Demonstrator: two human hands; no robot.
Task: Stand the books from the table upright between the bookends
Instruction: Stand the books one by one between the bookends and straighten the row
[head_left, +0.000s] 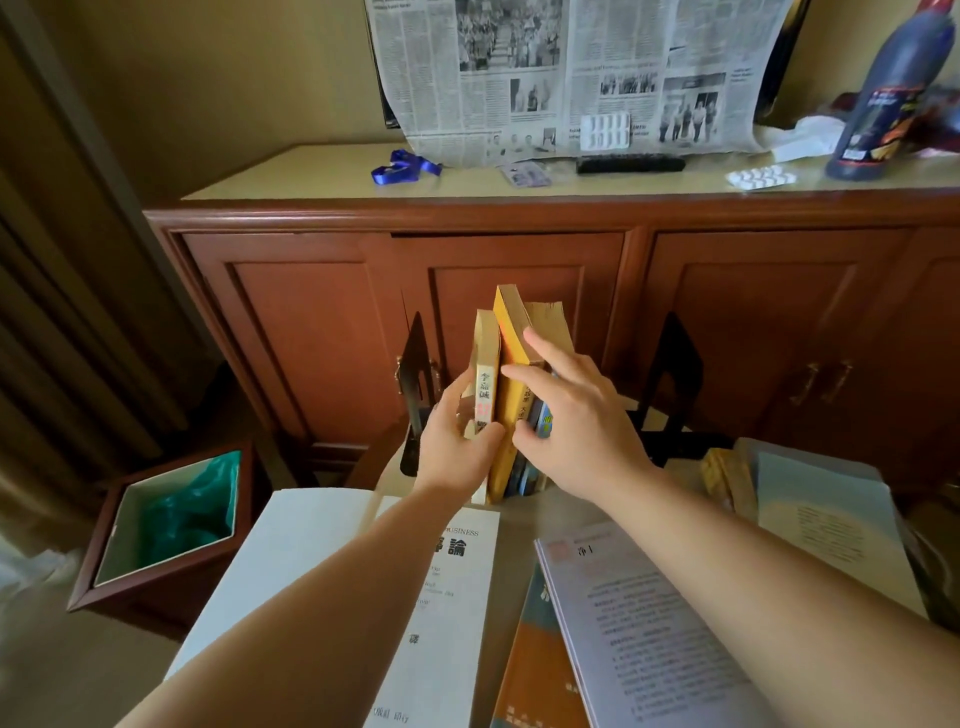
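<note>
Several books stand upright between two black bookends: the left bookend (417, 374) and the right bookend (673, 371). A thin cream book (486, 364) is leftmost, with a taller yellow book (511, 343) beside it. My left hand (457, 441) grips the cream book from its left side. My right hand (576, 415) presses flat on the yellow book and the books to its right. Lying flat on the table near me are a white book (457, 597), an orange and teal book (535, 670) and a lilac book (639, 623).
A wooden bin with a green liner (171, 525) stands on the floor at left. A red-brown sideboard (519, 260) behind carries a newspaper (571, 73), a blue ribbon (405, 167), a remote (629, 163), pill packs and a dark bottle (888, 98). More books and papers (810, 499) lie at right.
</note>
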